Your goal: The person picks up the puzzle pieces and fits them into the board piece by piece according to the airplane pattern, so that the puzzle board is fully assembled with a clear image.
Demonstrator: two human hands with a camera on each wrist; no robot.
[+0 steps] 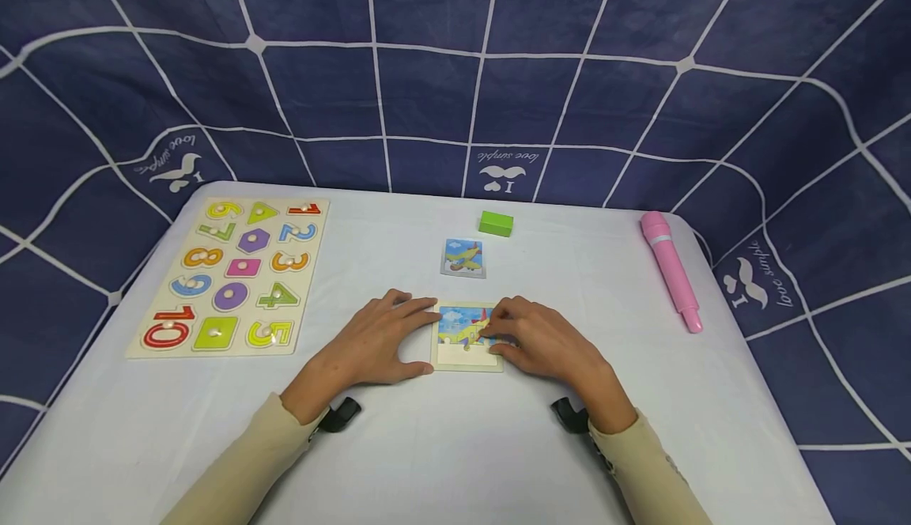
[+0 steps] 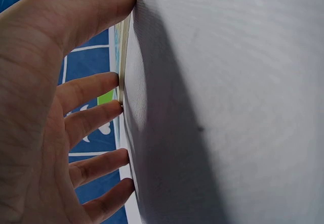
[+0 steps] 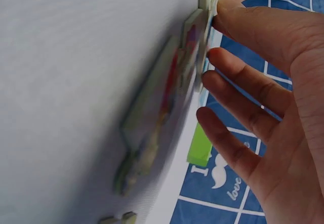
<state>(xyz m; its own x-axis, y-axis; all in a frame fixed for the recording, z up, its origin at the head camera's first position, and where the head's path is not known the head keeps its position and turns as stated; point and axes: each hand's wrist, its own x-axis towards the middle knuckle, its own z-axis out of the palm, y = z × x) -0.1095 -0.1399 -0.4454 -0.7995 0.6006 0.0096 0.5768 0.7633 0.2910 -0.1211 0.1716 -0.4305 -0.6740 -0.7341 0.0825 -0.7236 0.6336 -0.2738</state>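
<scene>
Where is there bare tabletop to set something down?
Bare cloth lies between the number board and picture card, and between the green block and pink microphone. Crowded: around the puzzle board, with left hand, right hand and loose pieces.

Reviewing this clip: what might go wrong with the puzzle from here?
The right hand might nudge the loose, picture-printed puzzle pieces lying on the white cloth beneath it. The pale rectangular puzzle board could slide if the left hand, touching its left edge, slips. Coloured pieces set above its bare bottom strip might shift if bumped.
</scene>
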